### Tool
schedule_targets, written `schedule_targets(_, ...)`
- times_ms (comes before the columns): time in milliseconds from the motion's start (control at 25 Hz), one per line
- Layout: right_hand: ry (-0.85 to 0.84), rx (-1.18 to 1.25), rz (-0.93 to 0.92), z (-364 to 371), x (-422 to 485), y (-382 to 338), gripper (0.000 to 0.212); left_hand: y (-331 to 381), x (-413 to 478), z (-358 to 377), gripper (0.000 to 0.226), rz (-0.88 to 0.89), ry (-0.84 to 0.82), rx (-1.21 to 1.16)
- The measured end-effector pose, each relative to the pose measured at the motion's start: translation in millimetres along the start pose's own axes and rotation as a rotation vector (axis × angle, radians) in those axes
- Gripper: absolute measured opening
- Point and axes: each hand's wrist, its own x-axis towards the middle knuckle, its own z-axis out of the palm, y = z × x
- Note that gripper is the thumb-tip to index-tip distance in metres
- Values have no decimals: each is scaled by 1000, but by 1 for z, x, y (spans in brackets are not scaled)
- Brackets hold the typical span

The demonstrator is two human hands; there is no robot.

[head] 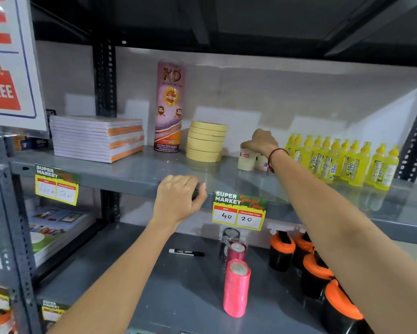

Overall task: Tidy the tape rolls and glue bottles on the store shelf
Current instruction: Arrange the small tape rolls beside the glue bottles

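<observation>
On the grey middle shelf (140,174) a stack of cream masking-tape rolls (205,141) stands beside a tall pink KD tape pack (169,104). My right hand (263,141) is closed from above on a small stack of whitish tape rolls (247,160) between the cream stack and the yellow glue bottles (342,160), which stand in rows at the right. My left hand (178,198) rests on the shelf's front edge, fingers curled over it, holding nothing loose.
A stack of notebooks (96,137) lies at the shelf's left. Price tags (238,209) hang on the front edge. The lower shelf holds pink ribbon rolls (236,288), a marker (187,252), and black bottles with orange caps (313,268). Upright posts flank the bay.
</observation>
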Motion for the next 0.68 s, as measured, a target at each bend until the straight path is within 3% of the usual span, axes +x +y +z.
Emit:
schedule_targets(120,10,61,5,5,0,2,30,1,1,-1,45,3,0,-8)
schedule_targets(400,93,74,-35,8,-7,1,44,1,-1,-2,44,-1,1,-30)
schedule_targets(600,47,15,-32,6,-13,0,32,5,-2,-5,48,-2,-72,-35)
schedule_targets(680,67,-21,-43,8,-14,-4,51,2,4,-10,55,-76,-130,-86)
